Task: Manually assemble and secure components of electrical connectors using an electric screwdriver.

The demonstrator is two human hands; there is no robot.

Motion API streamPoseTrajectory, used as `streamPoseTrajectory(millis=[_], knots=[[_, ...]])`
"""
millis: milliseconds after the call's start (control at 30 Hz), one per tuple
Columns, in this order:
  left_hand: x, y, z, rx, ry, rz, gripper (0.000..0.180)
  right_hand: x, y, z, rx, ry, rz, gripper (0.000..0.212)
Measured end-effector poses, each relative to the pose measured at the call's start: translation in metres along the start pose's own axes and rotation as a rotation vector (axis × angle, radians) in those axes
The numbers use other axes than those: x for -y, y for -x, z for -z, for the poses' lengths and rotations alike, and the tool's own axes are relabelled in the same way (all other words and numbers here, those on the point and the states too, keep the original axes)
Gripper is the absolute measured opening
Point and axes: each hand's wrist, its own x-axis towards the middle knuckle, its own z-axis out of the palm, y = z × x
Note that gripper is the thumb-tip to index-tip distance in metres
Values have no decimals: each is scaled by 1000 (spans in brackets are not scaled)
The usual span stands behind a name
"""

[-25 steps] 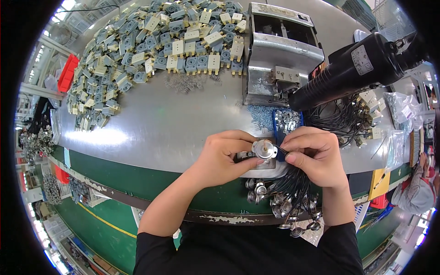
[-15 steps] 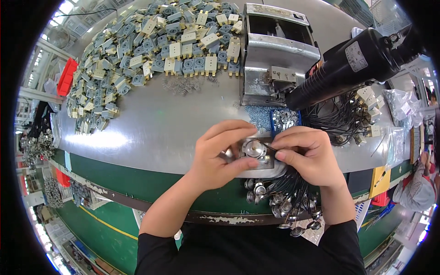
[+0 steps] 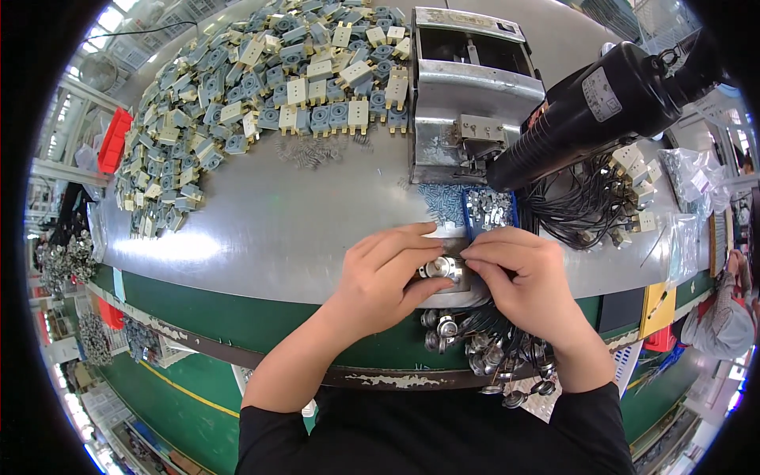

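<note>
Left hand (image 3: 376,277): fingers have drawn in closer than a moment ago; thumb below, index above, grasping the round metal part (image 3: 438,267).
Right hand (image 3: 526,273): curled inward, thumb and index tips close together; cannot tell whether they pinch anything.
Metal part: between left thumb and index, just left of the right fingertips.
Black cables (image 3: 500,326): below the right hand.
Blue tray (image 3: 468,224): just beyond the right fingertips.
Switch-like blocks (image 3: 269,75): heaped well beyond the left hand.

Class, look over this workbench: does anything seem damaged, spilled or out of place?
The bench's front edge is chipped in places, pale against its dark surface. Small bluish screws lie loose beside the blue tray; that might look spilled, but may be deliberate.
</note>
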Motion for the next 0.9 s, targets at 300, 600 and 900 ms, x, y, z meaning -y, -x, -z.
streamPoseTrajectory(millis=[300,600,900], knots=[[-1,-2,-6,90,131,156,37,-9,5,-4,102,120,-11,15],[11,-4,-1,211,308,225,35,-8,-8,4,255,258,94,18],[13,-3,-3,173,351,242,33,-32,-38,12,377,160,248,22]])
